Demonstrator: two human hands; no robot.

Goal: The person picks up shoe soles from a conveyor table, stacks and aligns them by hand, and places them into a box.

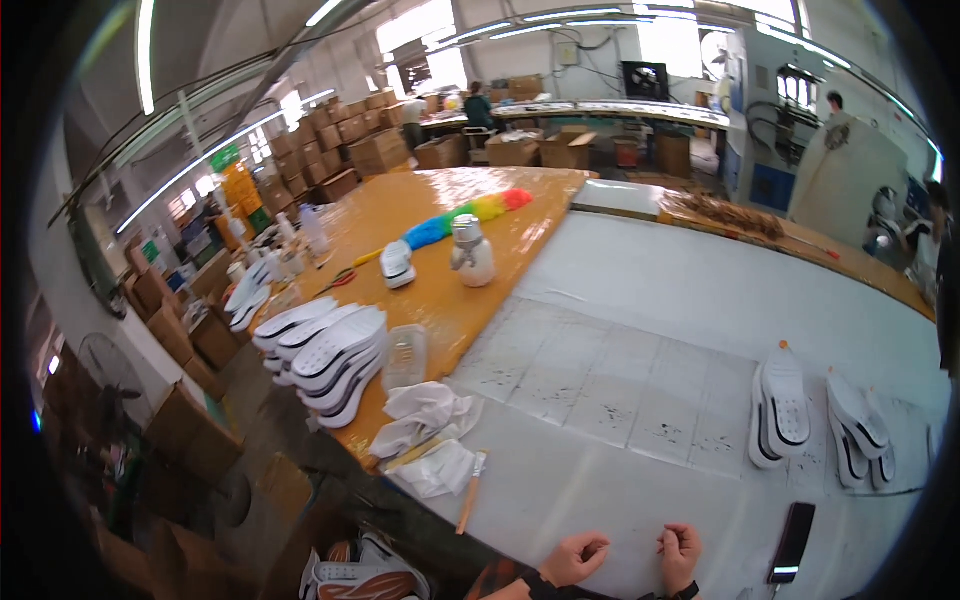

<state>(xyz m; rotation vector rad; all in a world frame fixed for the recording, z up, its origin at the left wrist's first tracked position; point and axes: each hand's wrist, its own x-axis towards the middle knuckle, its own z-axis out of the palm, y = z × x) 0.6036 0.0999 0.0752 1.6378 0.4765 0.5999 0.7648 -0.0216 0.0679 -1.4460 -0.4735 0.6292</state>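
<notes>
The dark phone point(792, 541) lies on the white worktop point(700, 300) at the near right, just to the right of the right hand point(681, 553), its long axis running near to far with a slight lean to the right; the right hand is clearly the nearer one, the left hand point(573, 557) sitting further left, with a bare strip of worktop between the two. Both hands rest at the near edge with fingers curled into loose fists, and neither holds anything that can be made out. A small brush point(470, 492) with a wooden handle lies to the left of the left hand, pointing far and slightly right, beside crumpled white cloths point(425, 420). Further right and farther away, white shoe soles point(781, 408) with dark trim lie in pairs on the worktop. On the orange table point(450, 200) to the left sits a stack of white soles point(335, 360), a clear plastic tray point(406, 356), a small white bottle point(470, 250) and a rainbow-coloured duster point(470, 215). Brown cardboard boxes point(360, 140) are stacked along the far left wall, with a green sign point(225, 157) above them
</notes>
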